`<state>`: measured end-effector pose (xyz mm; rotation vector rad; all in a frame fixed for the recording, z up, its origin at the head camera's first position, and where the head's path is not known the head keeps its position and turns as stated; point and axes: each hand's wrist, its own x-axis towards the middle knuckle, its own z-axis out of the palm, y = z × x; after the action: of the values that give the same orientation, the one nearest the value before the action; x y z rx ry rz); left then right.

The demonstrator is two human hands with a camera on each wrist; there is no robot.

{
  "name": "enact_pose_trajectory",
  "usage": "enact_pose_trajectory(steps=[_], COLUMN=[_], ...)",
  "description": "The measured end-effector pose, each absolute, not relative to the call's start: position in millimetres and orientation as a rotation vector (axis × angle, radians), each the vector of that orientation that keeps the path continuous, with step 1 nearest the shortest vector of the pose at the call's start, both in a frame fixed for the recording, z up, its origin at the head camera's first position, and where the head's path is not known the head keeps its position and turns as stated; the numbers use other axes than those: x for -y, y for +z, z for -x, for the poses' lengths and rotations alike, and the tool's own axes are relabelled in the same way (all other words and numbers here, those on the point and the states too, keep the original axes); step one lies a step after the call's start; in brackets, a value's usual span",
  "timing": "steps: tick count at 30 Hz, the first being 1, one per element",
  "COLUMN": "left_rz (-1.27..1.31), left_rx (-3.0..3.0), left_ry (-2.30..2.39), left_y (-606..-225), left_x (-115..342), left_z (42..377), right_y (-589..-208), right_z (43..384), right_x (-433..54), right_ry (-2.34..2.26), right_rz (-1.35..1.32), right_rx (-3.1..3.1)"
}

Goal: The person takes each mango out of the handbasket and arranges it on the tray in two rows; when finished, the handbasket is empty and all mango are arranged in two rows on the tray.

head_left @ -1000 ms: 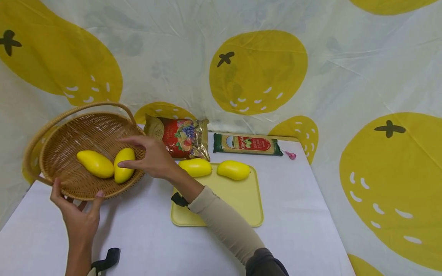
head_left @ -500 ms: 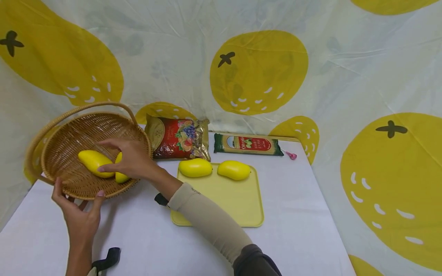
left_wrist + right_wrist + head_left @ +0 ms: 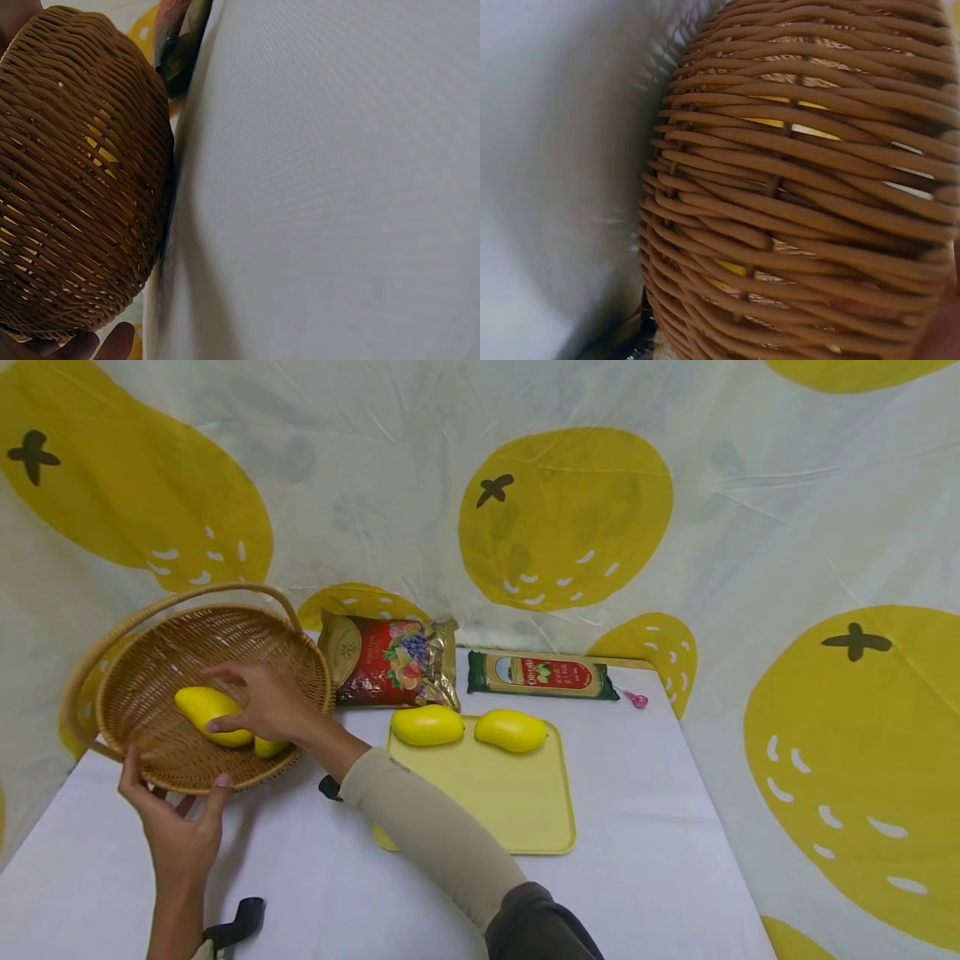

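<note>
In the head view, my left hand [image 3: 176,835] grips the front rim of a wicker basket [image 3: 135,693], which tilts towards me at the left of the table. Fingertips of that hand also show at the basket's underside in the left wrist view. My right hand [image 3: 266,702] reaches into the basket, thumb and forefinger spread around a yellow mango [image 3: 202,706]. The thumb tip overlaps the mango's front; the forefinger lies beyond its far side. Under the right hand a second mango [image 3: 268,748] is mostly hidden. In the right wrist view, the basket's weave [image 3: 802,187] blocks sight of the fingers.
Two more mangoes, a left one [image 3: 427,725] and a right one [image 3: 512,730], lie along the back of a yellow tray [image 3: 517,810]. Behind stand a red and gold candy bag [image 3: 390,660] and a green-ended packet [image 3: 540,675]. A small pink item [image 3: 637,700] lies beside the packet.
My right hand has moved left within the basket, from around the right mango to the left one, and now covers most of the right mango. The left hand keeps its hold on the rim.
</note>
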<state>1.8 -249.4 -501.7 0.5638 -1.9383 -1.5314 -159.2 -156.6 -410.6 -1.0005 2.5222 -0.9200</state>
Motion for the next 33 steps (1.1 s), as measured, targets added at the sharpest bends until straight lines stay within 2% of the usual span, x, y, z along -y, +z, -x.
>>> enact_pose_trajectory(steps=[8,33], left_rz=[-0.533,-0.541], left_rx=[1.932,1.960], left_ry=[-1.524,-1.530], left_y=[-501,-502], left_x=[252,250], left_z=[-2,-3], right_y=[-418,-435], right_z=[166,163], right_x=[172,209], right_ry=[-0.846,-0.463], right_rz=[0.903,0.943], right_rx=[-2.544,-2.655])
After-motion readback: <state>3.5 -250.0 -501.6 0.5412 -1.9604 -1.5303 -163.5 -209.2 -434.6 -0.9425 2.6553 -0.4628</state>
